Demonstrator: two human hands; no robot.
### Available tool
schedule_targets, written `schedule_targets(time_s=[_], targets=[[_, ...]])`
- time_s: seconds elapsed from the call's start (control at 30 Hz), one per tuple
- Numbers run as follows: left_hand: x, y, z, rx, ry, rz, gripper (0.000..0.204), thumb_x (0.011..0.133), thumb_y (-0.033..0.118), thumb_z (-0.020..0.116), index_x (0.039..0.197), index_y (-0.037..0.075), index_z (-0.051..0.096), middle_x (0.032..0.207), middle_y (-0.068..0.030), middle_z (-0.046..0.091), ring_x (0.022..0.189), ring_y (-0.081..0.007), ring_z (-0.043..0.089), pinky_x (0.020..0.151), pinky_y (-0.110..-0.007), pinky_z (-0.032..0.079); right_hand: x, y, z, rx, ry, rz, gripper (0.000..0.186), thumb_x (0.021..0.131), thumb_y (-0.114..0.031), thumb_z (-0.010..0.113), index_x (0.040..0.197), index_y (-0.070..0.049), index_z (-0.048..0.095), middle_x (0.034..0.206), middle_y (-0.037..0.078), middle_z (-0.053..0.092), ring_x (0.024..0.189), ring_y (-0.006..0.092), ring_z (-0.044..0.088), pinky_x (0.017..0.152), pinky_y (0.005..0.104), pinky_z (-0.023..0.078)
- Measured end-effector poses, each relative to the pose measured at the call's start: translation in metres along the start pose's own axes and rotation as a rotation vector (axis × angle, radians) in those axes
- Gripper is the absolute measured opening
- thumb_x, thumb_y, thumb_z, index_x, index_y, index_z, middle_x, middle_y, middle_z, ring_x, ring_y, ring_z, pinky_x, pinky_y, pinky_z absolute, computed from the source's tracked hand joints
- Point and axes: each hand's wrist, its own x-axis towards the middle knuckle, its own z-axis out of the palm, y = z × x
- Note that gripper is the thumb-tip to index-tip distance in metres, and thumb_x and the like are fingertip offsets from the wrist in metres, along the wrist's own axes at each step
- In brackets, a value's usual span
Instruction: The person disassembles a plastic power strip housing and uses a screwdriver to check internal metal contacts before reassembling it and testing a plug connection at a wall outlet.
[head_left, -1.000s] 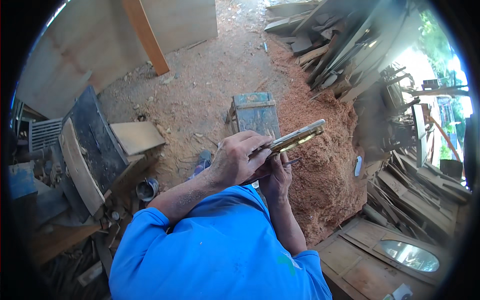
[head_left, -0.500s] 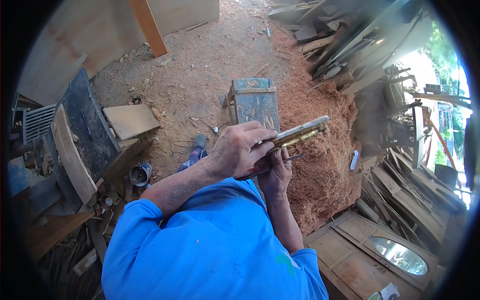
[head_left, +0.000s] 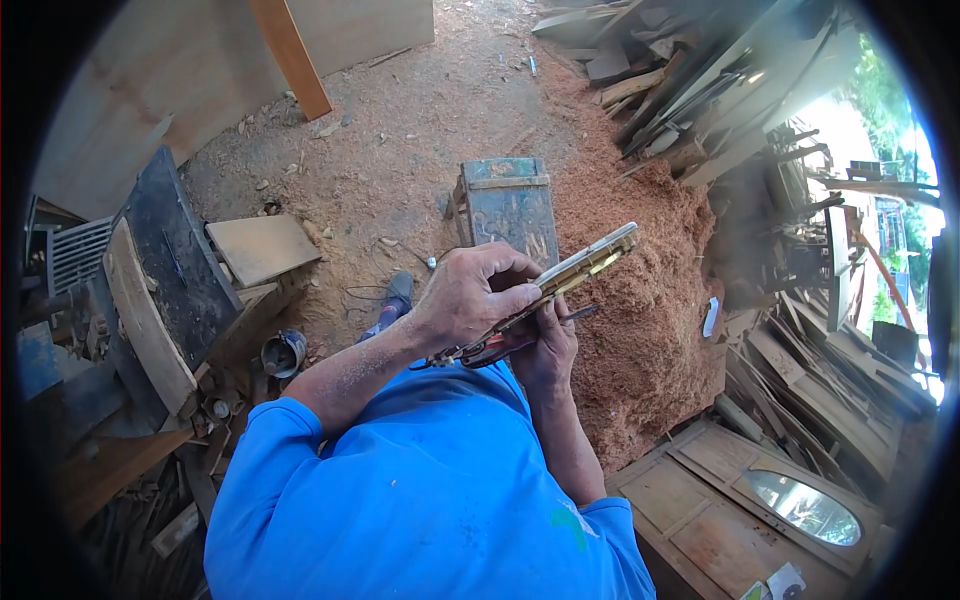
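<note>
My left hand (head_left: 465,300) is closed, thumb and fingers pinching a long brass-coloured metal plate (head_left: 592,262) with a pale grey upper edge. The plate slants up to the right in front of my chest. Just below it my right hand (head_left: 550,345) is closed, its fingertips close against the plate's underside. A slim dark piece (head_left: 582,313) sticks out past those fingers, and something red (head_left: 490,351) shows near the palm; whether they belong together I cannot tell. More thin dark and metal parts hang under my left hand, partly hidden.
A worn blue-green wooden stool (head_left: 512,205) stands ahead, beside a big sawdust heap (head_left: 640,330). Boards and a dark panel (head_left: 180,260) crowd the left, near a metal can (head_left: 284,353). Wood scraps (head_left: 800,385) and a door panel with an oval glass (head_left: 805,507) lie right.
The brass-coloured plate has shifted slightly left and down and shows more of its brass side. My left fingers have changed position on it, and more red shows below.
</note>
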Motion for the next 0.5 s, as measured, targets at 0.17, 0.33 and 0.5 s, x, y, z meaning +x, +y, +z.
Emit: schedule_targets(time_s=[0.17, 0.33, 0.5], targets=[[-0.004, 0.011, 0.006, 0.023, 0.006, -0.11, 0.026, 0.084, 0.014, 0.071, 0.105, -0.001, 0.066, 0.084, -0.0067, 0.069, 0.079, -0.0104, 0.066, 0.072, -0.028, 0.054, -0.001, 0.006, -0.023, 0.131, -0.044, 0.097, 0.025, 0.099, -0.018, 0.057, 0.118, -0.002, 0.057, 0.093, 0.004, 0.064, 0.078, 0.0122, 0.063, 0.065, 0.0265, 0.054], [-0.007, 0.009, 0.012, 0.129, 0.02, -0.012, 0.024, 0.083, 0.018, 0.069, 0.097, -0.002, 0.067, 0.08, -0.0111, 0.069, 0.073, -0.0162, 0.068, 0.068, -0.032, 0.054, 0.0, 0.013, -0.028, 0.189, 0.001, 0.15, 0.025, 0.097, -0.019, 0.06, 0.116, -0.004, 0.057, 0.092, 0.004, 0.064, 0.076, 0.0127, 0.062, 0.064, 0.0271, 0.053], [-0.01, 0.0, 0.006, 0.07, -0.033, -0.086, 0.023, 0.089, 0.015, 0.067, 0.101, -0.004, 0.065, 0.085, -0.0094, 0.07, 0.079, -0.0108, 0.067, 0.071, -0.027, 0.055, -0.001, 0.006, -0.025, 0.171, -0.127, 0.202, 0.025, 0.095, -0.021, 0.062, 0.114, -0.004, 0.058, 0.087, 0.003, 0.062, 0.07, 0.0118, 0.058, 0.059, 0.0255, 0.048]])
